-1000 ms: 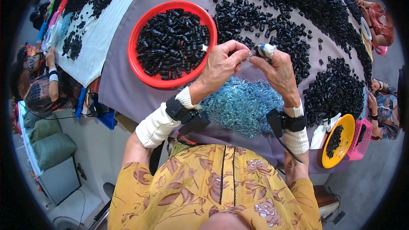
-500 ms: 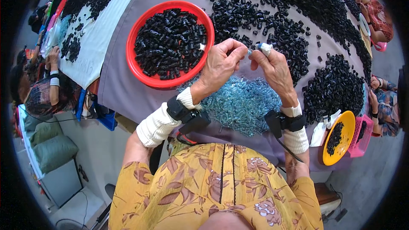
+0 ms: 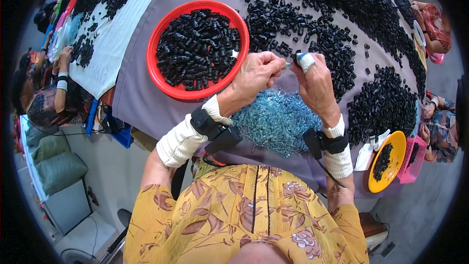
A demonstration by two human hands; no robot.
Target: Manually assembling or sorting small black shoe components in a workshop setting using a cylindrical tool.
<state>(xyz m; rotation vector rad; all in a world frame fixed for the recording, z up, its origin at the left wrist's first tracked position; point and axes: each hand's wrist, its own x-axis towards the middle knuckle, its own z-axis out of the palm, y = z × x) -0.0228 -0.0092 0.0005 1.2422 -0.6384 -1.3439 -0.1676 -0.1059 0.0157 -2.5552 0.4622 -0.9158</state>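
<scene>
My left hand (image 3: 251, 78) is closed in a pinch, its thumb and fingertips on a tiny clear bluish piece (image 3: 288, 62). Facing it, my right hand (image 3: 317, 88) is curled, with a white cloth finger cover (image 3: 306, 61) on one finger. A small black piece (image 3: 294, 56) shows at its fingertips, close to the bluish one; whether the two touch I cannot tell. Both hands are held above a heap of small clear blue pieces (image 3: 276, 122). Left of my left hand stands a red basin (image 3: 152, 54) full of short black cylindrical pieces (image 3: 195, 44).
Loose black parts (image 3: 337, 54) spread over the grey tablecloth (image 3: 134, 76) ahead, with another black heap (image 3: 381, 102) at right. A yellow plate (image 3: 398, 154) and pink basket (image 3: 415, 161) sit at the right edge. Other people's hands (image 3: 63, 58) work at neighbouring spots.
My right hand has tilted more upright, and a black piece now shows at its fingertips. My left hand has shifted slightly, still pinching.
</scene>
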